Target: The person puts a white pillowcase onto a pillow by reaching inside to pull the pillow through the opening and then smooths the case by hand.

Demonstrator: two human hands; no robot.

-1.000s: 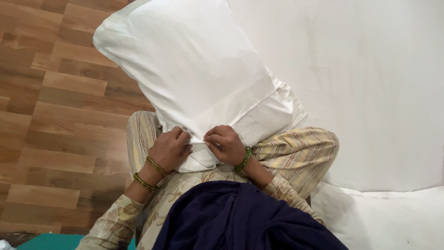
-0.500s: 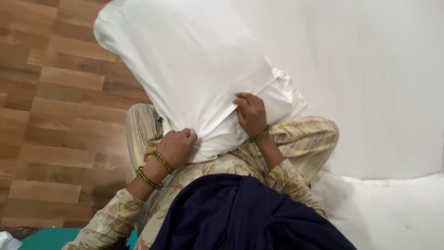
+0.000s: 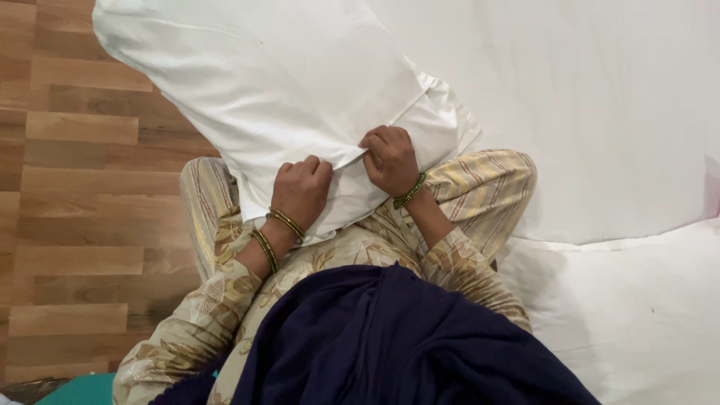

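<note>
The pillow [image 3: 262, 82] is almost all inside its white cover [image 3: 420, 124], and the left hand [image 3: 300, 191] and right hand [image 3: 390, 157] pinch the open edge, which is not tucked shut yet.

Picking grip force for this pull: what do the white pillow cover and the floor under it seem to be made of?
White pillow cover: seemingly smooth woven cotton with a slight sheen; it creases softly where the left hand and right hand pinch its open hem. Brown plank floor: wood-look boards, possibly laminate, judging by printed-looking grain and staggered seams.
</note>
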